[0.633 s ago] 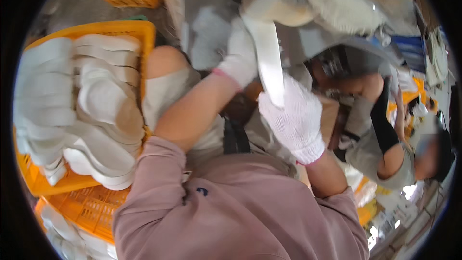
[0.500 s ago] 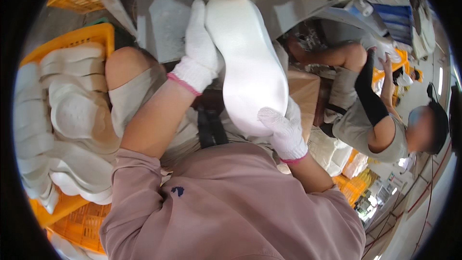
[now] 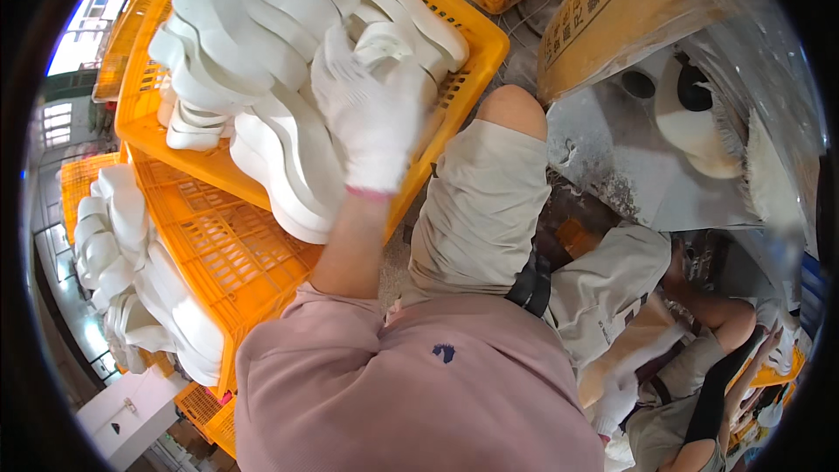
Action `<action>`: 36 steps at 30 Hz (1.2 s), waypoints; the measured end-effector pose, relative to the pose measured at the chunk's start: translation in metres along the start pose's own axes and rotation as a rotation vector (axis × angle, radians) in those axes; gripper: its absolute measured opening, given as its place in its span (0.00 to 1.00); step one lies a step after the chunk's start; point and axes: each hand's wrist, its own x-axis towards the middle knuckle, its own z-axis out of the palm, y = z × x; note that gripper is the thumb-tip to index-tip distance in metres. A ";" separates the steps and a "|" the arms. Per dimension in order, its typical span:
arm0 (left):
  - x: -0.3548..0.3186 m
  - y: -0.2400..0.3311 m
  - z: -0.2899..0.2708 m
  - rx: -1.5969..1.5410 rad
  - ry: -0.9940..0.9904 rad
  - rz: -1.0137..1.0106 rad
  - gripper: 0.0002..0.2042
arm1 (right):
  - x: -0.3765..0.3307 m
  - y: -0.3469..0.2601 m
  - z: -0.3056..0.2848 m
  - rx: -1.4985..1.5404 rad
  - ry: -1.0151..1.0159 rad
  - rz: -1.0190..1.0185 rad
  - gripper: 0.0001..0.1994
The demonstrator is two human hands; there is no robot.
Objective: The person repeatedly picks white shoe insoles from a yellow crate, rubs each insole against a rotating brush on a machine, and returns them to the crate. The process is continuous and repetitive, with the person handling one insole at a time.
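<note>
My left hand (image 3: 367, 118), in a white knit glove with a pink cuff edge, is over white foam shoe soles (image 3: 253, 26) heaped in an orange plastic crate (image 3: 476, 48). Its fingers stretch forward along the soles, partly blurred, with no sole visibly held. A sole with a hollowed top (image 3: 382, 45) lies beside the fingers. My right hand (image 3: 617, 400), gloved the same way, is low at the right beside my leg. It is small and blurred, next to a pale long shape I cannot make out, so its grip is unclear.
Below the full crate stands another orange crate (image 3: 232, 218), with more white soles (image 3: 122, 245) at far left. A large cardboard box (image 3: 603, 17) and a grey work surface (image 3: 603, 131) with a pale sole (image 3: 690, 122) are right. Another person's bent knee (image 3: 730, 323) is close by.
My view has swung left to the crate. My left hand has come off the white sole held in both hands and reached over the heap; my right hand is now low at the right.
</note>
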 end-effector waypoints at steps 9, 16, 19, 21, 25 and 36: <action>0.028 0.019 -0.045 -0.095 -1.424 0.065 0.15 | -0.002 -0.184 0.054 0.253 -0.162 -0.855 0.25; 0.014 0.060 -0.133 -0.682 -0.144 -0.051 0.30 | -0.034 -0.262 0.070 0.589 -0.413 -0.993 0.44; -0.011 0.066 -0.111 -0.546 0.140 0.043 0.30 | -0.040 -0.249 0.060 0.908 -0.528 -0.576 0.52; -0.014 0.074 -0.093 -0.843 -0.005 -0.155 0.28 | -0.039 -0.239 0.055 1.075 -0.508 -0.258 0.51; 0.003 0.087 -0.080 -1.296 -0.389 -0.116 0.26 | -0.036 -0.222 0.051 0.934 -0.481 -0.382 0.53; -0.149 0.109 0.022 -0.826 -1.021 -0.251 0.16 | 0.005 -0.187 0.058 0.243 0.046 -0.718 0.28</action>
